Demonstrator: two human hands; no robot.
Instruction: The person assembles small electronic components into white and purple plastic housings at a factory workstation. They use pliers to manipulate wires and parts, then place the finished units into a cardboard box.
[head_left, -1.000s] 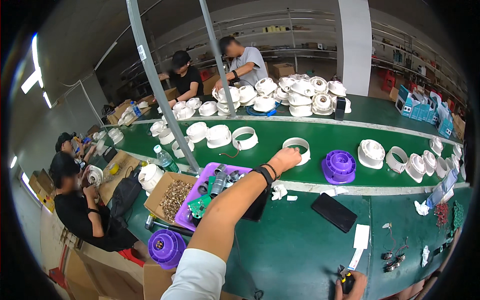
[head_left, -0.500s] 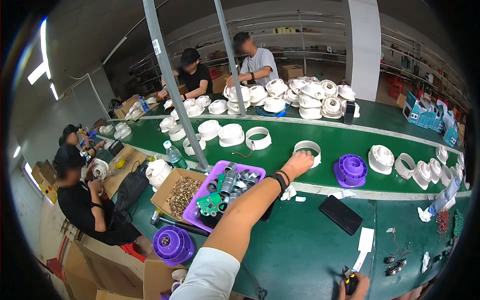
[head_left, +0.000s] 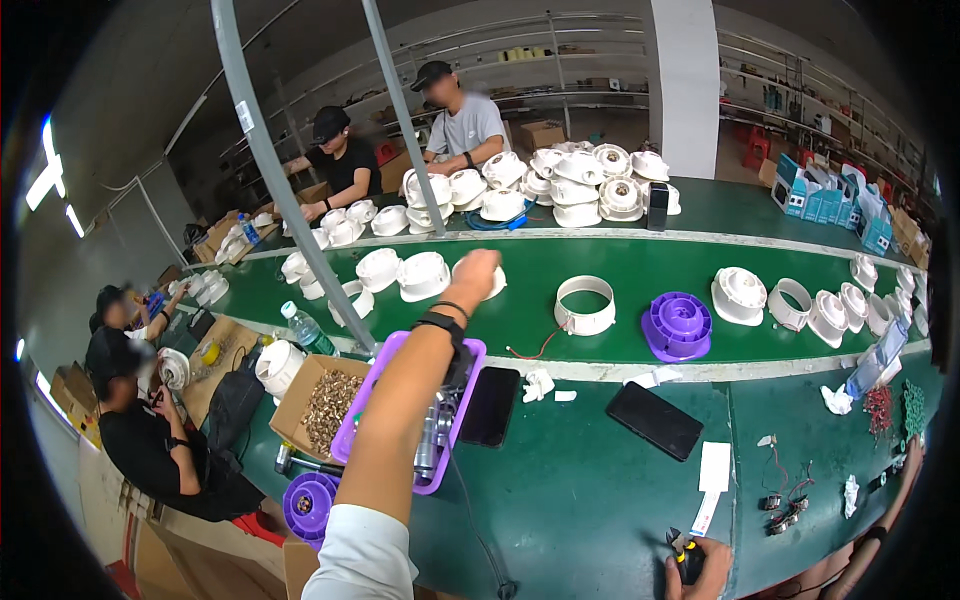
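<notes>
- The left hand (head_left: 477, 274) is at a white plastic ring (head_left: 497, 283) on the green conveyor belt (head_left: 655, 268); I cannot tell its opening or hold.
- The right hand (head_left: 711, 570) curls around diagonal cutters (head_left: 686, 556) above the desk (head_left: 570, 490).
- Another ring (head_left: 587, 322), with a red wire, stands left of a purple housing (head_left: 677, 328).

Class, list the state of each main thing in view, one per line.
Left hand: at a white part, grip hidden
Right hand: closed around cutters
Wired ring: on the green belt, red wire trailing
Bottle: capped, standing
Cardboard box: open, holding brass-coloured pieces
Purple bin: open, loaded
Rightmost black device: flat, dark
</notes>
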